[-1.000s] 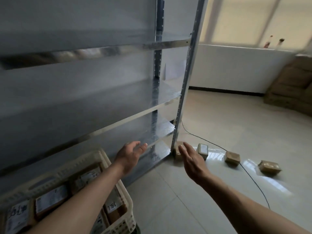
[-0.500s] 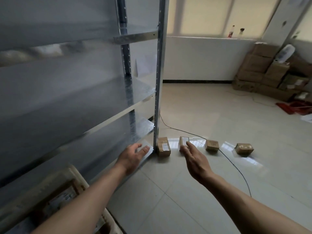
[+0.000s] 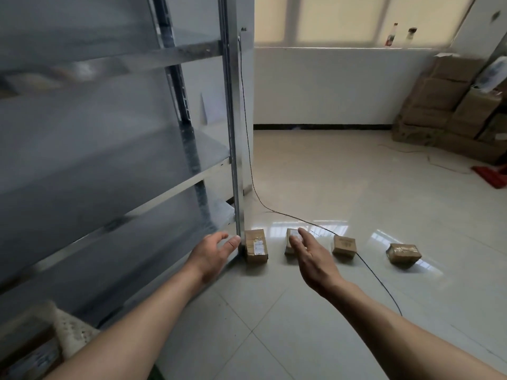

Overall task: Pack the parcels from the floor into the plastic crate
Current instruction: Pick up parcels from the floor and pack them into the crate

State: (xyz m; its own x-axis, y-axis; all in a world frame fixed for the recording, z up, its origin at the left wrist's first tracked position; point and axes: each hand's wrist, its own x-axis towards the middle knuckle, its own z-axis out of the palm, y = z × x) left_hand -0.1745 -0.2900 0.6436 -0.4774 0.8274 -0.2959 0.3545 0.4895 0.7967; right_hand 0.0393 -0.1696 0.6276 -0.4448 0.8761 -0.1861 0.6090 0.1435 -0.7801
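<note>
Parcels in a row of four on the pale tiled floor (image 3: 315, 311), brown cardboard, each well apart from the next. Leftmost parcel (image 3: 256, 246) right beside the foot of the shelf upright (image 3: 235, 133), long side running away from the camera, white label on top. Second parcel (image 3: 290, 241) partly hidden behind the fingers of the right hand; whether touched or merely overlapped cannot be told. Third parcel (image 3: 344, 246) just beside a thin black cable (image 3: 274, 212) crossing the floor. Fourth parcel (image 3: 403, 254) farthest right, taped, turned slightly askew.

Right hand (image 3: 311, 257) stretched forward, palm turned inward, fingers straight and relaxed, holding nothing. Left hand (image 3: 212, 253) also stretched forward, fingers loosely spread with a wide gap to the thumb, holding nothing, in front of the lowest shelf edge and near the upright's foot. Both forearms bare, reaching in from the bottom edge.

Plastic crate (image 3: 74, 330) at the lower left corner, cream with a perforated wall, only a corner showing, blurred; brown parcels with labels faintly visible inside. Crate close against the front of the metal shelving unit (image 3: 109, 165), grey, several tiers, blurred.

Black cable running down along the upright, then curving out over the tiles past the third parcel. White wall with dark skirting beyond, window with drawn blind above, two small bottles (image 3: 400, 35) on the sill. Stacked cardboard boxes (image 3: 444, 105) in the far right corner, something red (image 3: 491, 178) on the floor beside them.
</note>
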